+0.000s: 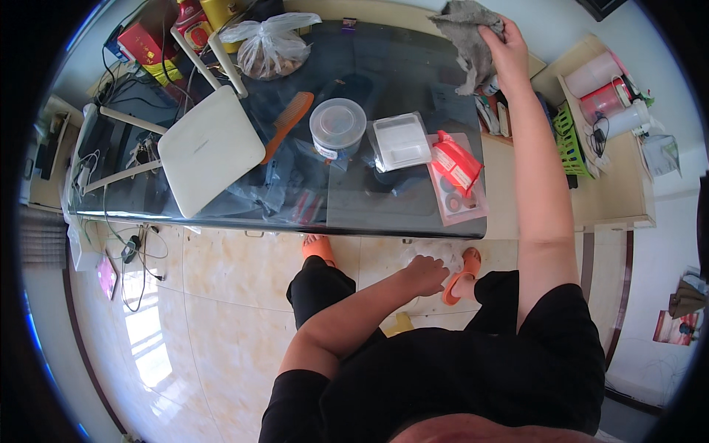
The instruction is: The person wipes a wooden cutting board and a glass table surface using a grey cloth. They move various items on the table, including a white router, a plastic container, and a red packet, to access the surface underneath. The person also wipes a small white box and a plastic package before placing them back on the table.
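My right hand (507,50) grips a crumpled grey cloth (468,39), which hangs above the back right corner of the dark glossy desktop (388,213). My left hand (429,275) is low in front of my body, below the desk's front edge, with its fingers curled. Clear plastic film (437,252) shows just beyond it; whether the fingers hold it, I cannot tell. On the right part of the desk, a red soft packet (457,163) lies over a pale pink tray pack (468,210). Beside them sits a white plastic tray (401,143).
A lidded clear tub (338,124), an orange comb (288,119) and a white router (210,149) with antennas occupy the desk. Behind are a knotted plastic bag (274,52) and a red box (147,41). A green basket (570,141) stands right. Cables (138,260) trail on the floor.
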Available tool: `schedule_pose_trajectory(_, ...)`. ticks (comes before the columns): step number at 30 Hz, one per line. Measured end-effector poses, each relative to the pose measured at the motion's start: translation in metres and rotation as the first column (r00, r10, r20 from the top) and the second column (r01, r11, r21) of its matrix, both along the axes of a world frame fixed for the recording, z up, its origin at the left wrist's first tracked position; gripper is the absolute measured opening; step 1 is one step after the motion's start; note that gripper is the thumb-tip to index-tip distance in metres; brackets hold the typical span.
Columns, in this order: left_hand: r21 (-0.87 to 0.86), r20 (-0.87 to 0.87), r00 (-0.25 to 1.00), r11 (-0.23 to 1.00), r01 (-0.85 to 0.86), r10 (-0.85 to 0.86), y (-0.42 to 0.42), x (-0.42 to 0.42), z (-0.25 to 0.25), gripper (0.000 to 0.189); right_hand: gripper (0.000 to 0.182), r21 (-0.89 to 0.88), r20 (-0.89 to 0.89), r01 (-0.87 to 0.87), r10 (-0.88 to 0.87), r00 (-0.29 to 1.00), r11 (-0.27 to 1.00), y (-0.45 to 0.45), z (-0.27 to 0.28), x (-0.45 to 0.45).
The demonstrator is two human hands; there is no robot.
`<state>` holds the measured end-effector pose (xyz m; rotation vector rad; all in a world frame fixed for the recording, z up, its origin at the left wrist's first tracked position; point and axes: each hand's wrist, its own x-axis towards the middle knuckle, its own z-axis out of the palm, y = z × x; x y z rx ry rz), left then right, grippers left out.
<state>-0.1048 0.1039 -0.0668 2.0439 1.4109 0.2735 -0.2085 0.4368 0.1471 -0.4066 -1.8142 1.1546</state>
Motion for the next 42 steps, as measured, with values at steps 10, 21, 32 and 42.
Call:
schedule_pose_trajectory(10, -0.048, 0.019, 1.000, 0.999, -0.004, 0.005, -0.008, -0.004, 0.011, 0.034, 0.059, 0.579, 0.664, 0.112, -0.547, 0.510, 0.808, 0.024, -0.101, -0.012)
schedule_pose_trajectory(21, -0.033, 0.009, 0.999, 0.999, -0.035, 0.035, -0.032, -0.021, 0.011, 0.034, 0.053, 0.566, 0.745, 0.350, -0.645, 0.169, 0.746, 0.057, -0.098, -0.083)
schedule_pose_trajectory(32, 0.228, 0.205, 0.972, 0.960, -0.162, 0.116, -0.036, -0.028, 0.023, 0.026, 0.047, 0.711, 0.562, 0.254, -0.747, 0.356, 0.656, 0.006, -0.117, -0.178)
schedule_pose_trajectory(42, 0.027, 0.147, 0.988, 0.999, -0.045, 0.041, -0.041, -0.037, 0.029, 0.033, 0.037, 0.690, 0.520, 0.110, -0.596, 0.611, 0.715, -0.046, -0.110, -0.223)
